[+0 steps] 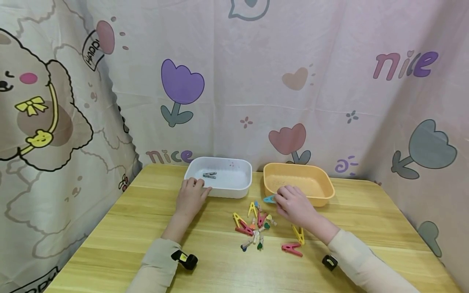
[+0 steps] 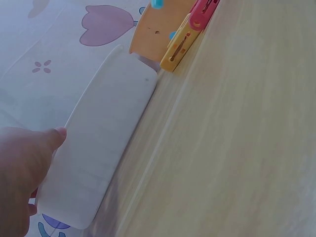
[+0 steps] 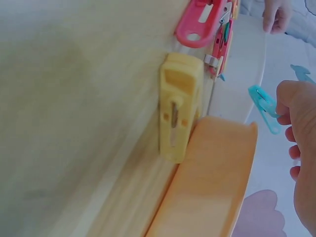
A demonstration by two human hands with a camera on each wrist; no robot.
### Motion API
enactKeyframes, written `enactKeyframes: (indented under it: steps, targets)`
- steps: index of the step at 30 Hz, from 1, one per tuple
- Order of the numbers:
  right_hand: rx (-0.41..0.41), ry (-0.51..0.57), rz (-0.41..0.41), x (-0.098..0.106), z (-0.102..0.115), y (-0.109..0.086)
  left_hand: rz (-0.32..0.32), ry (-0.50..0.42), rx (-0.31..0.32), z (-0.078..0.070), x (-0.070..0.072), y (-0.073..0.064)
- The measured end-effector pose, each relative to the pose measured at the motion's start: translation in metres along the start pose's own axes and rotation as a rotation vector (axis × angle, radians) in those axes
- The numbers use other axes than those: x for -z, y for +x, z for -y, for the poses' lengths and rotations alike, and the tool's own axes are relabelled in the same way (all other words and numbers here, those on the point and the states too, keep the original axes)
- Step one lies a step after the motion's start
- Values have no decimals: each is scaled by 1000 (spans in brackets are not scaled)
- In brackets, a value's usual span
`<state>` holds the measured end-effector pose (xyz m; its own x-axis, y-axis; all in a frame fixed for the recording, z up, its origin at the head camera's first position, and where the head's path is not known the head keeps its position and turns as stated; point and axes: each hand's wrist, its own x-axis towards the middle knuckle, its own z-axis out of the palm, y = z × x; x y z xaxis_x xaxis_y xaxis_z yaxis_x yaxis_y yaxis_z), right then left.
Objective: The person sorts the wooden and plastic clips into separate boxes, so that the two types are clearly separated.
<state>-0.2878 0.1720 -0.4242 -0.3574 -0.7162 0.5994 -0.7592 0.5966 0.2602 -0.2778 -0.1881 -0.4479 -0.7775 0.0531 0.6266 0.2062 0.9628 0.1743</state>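
My left hand (image 1: 190, 199) grips the front left corner of a white plastic tub (image 1: 231, 192), its thumb along the rim in the left wrist view. A grey clothespin (image 1: 209, 175) lies inside that tub. My right hand (image 1: 293, 205) pinches a blue clothespin (image 3: 265, 104) at the front left of an orange tub (image 1: 323, 200), above its rim. On the table between the hands lies a loose group of clothespins: yellow (image 1: 252, 209), red (image 1: 244, 228) and small wooden ones with coloured shapes, such as a green heart (image 1: 260, 245).
Apart from the group, a yellow clothespin (image 1: 299, 235) and a red clothespin (image 1: 292, 249) lie below my right forearm. The wooden table (image 1: 220, 268) ends at a printed curtain (image 1: 238, 81) close behind both tubs. Black cameras (image 1: 185, 259) are strapped to both wrists.
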Motion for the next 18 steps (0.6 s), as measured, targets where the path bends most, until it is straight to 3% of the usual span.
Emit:
enactKeyframes:
  steps: [18]
  targets:
    - [40, -1, -32, -2, 1, 31, -7, -7, 9, -1, 2, -1]
